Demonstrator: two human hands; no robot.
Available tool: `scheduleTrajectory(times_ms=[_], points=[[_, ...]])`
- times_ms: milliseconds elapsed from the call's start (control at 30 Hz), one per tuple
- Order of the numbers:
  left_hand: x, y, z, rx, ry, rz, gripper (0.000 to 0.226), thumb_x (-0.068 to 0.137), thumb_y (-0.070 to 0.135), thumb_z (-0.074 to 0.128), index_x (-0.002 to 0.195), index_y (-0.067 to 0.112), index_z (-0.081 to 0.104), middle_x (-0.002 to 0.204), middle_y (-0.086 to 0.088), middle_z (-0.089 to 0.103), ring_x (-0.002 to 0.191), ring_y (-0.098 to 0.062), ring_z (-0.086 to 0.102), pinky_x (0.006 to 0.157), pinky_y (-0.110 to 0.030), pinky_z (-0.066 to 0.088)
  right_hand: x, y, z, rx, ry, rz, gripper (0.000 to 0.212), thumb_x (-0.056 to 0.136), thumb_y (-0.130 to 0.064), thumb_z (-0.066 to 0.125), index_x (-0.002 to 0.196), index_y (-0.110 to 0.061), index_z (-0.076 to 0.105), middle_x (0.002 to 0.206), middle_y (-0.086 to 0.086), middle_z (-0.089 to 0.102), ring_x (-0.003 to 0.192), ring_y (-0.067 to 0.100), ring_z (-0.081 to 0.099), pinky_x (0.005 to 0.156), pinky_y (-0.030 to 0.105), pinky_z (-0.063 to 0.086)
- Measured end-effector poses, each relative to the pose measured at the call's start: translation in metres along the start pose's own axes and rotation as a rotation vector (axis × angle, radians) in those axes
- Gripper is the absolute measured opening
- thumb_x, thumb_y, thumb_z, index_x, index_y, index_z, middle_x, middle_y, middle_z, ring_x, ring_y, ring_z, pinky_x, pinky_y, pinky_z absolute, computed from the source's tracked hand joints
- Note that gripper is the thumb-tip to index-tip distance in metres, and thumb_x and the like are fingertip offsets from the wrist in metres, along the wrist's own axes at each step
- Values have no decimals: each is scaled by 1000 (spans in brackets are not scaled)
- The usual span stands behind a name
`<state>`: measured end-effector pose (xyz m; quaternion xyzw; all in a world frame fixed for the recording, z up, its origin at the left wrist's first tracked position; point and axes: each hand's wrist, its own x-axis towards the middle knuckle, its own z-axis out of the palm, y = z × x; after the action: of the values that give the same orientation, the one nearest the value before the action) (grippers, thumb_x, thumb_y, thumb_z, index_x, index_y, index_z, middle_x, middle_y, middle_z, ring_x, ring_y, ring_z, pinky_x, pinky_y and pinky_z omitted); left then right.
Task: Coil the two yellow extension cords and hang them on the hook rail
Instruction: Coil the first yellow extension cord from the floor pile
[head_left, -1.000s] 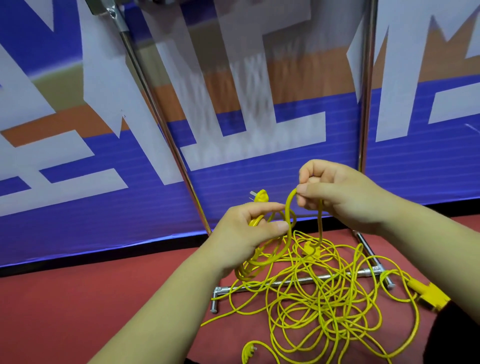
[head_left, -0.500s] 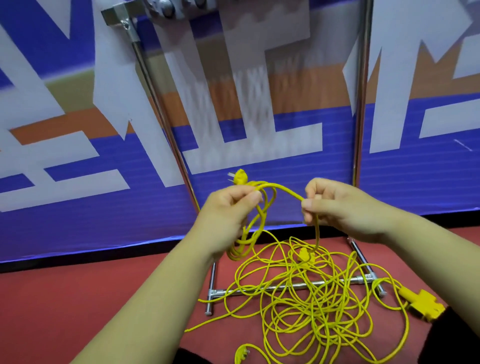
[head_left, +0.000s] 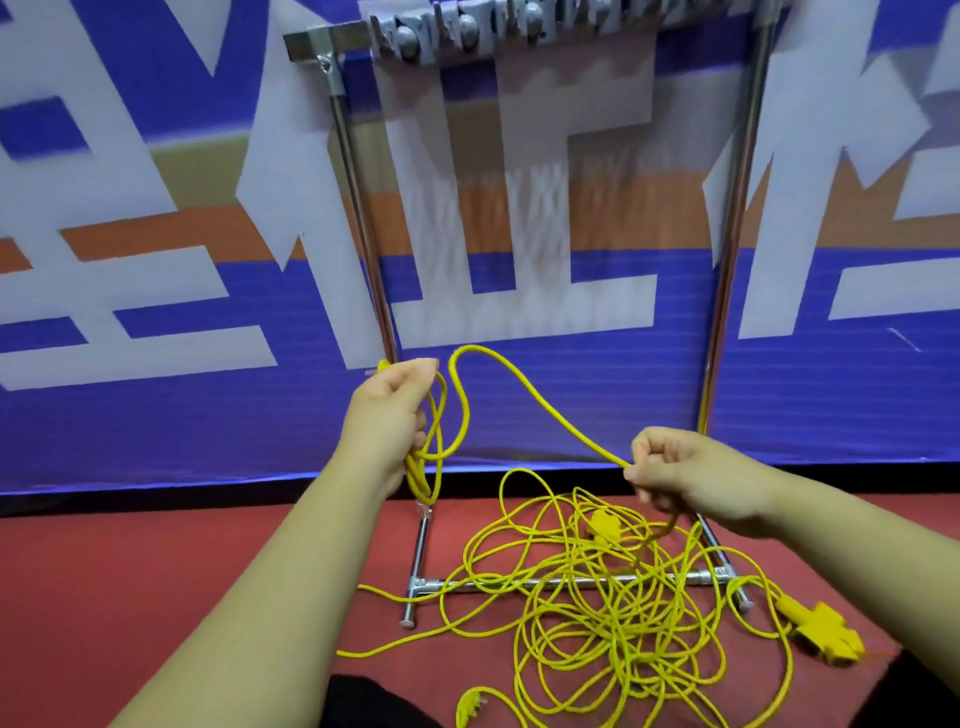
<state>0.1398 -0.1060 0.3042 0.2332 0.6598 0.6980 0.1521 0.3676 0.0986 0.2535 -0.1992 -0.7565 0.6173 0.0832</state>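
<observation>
A tangled heap of yellow extension cord (head_left: 597, 618) lies on the red floor over the foot of a metal stand. My left hand (head_left: 389, 410) grips a few small hanging loops of the cord (head_left: 434, 457), with the plug tip poking out above its fingers. My right hand (head_left: 675, 467) pinches the same cord farther along; the stretch between the hands arches up and slopes down to the right. A yellow socket block (head_left: 826, 629) lies at the right end of the heap. A second yellow plug (head_left: 470, 709) lies at the bottom. The hook rail (head_left: 519, 31) runs across the stand's top.
The stand has two chrome uprights (head_left: 363, 234) and a crossbar (head_left: 519, 584) on the floor, partly under the cords. Behind it hangs a blue, white and orange banner (head_left: 156, 260). Bare red floor (head_left: 130, 597) spreads to the left. A dark patch of clothing (head_left: 363, 706) shows at the bottom edge.
My hands have drawn apart: the left went left holding its loops, the right slid down and right along the cord. The view tilted up, bringing the hook rail into sight.
</observation>
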Motion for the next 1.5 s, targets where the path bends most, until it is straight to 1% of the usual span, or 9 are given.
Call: scheduleTrajectory(times_ms=[167, 433, 700, 800, 933, 1200, 1300, 1400, 1500], points=[[9, -16, 0, -43, 30, -69, 30, 106, 10, 39, 125, 12, 63, 71, -1, 39, 48, -9, 27, 37, -19, 26, 0, -16, 15, 131, 185, 65, 17, 94, -6, 58, 79, -13, 53, 62, 9, 58, 47, 15, 45, 49, 26, 35], [5, -8, 26, -263, -224, -124, 30, 105, 6, 37, 112, 12, 66, 65, 1, 43, 42, -6, 27, 38, -18, 20, 30, -17, 10, 221, 240, 169, 13, 95, 0, 46, 92, -7, 57, 78, 12, 71, 52, 14, 50, 57, 28, 46], [2, -18, 61, -233, -433, -230, 30, 102, 4, 38, 109, 13, 67, 64, 0, 42, 41, -6, 26, 38, -16, 21, 61, -20, -15, 147, 379, -26, 15, 90, -1, 60, 84, -14, 56, 100, 20, 74, 57, 14, 56, 58, 27, 49], [4, -30, 75, -183, -470, -248, 36, 102, 2, 38, 121, 17, 64, 67, -2, 48, 42, -9, 31, 40, -20, 29, 63, -24, -21, 32, 361, -154, 12, 95, -2, 55, 89, -12, 54, 88, 6, 77, 59, 12, 59, 57, 23, 50], [6, -41, 89, -194, -471, -273, 43, 102, 3, 39, 136, 24, 57, 71, -8, 51, 44, -13, 37, 43, -23, 35, 63, -28, -23, -139, 275, -296, 10, 96, -4, 55, 93, -14, 54, 87, -1, 77, 69, 12, 64, 76, 35, 56], [9, -48, 96, -184, -393, -319, 44, 99, 47, 47, 135, 25, 58, 75, -6, 54, 47, -13, 36, 44, -25, 32, 46, -33, -9, -321, -44, -397, 12, 97, -5, 55, 97, -16, 53, 88, -5, 74, 68, 8, 59, 67, 29, 50], [8, -47, 95, -192, -354, -282, 38, 96, 34, 56, 130, 17, 60, 78, -5, 55, 48, -12, 38, 42, -23, 32, 40, -33, 0, -396, -97, -420, 14, 97, -8, 57, 94, -20, 51, 89, -7, 75, 66, 8, 57, 64, 24, 45], [7, -43, 93, -185, -325, -250, 30, 98, 7, 53, 126, 13, 61, 71, -3, 53, 47, -11, 38, 41, -21, 31, 34, -32, 6, -414, -110, -423, 14, 97, -9, 58, 94, -20, 49, 87, -8, 74, 67, 13, 59, 63, 25, 46], [8, -35, 89, -236, -293, -213, 29, 97, -1, 48, 119, 11, 63, 68, -5, 51, 47, -11, 38, 40, -21, 30, 32, -30, 10, -378, -131, -383, 16, 97, -10, 58, 93, -20, 46, 83, -6, 73, 69, 15, 62, 63, 22, 46]])
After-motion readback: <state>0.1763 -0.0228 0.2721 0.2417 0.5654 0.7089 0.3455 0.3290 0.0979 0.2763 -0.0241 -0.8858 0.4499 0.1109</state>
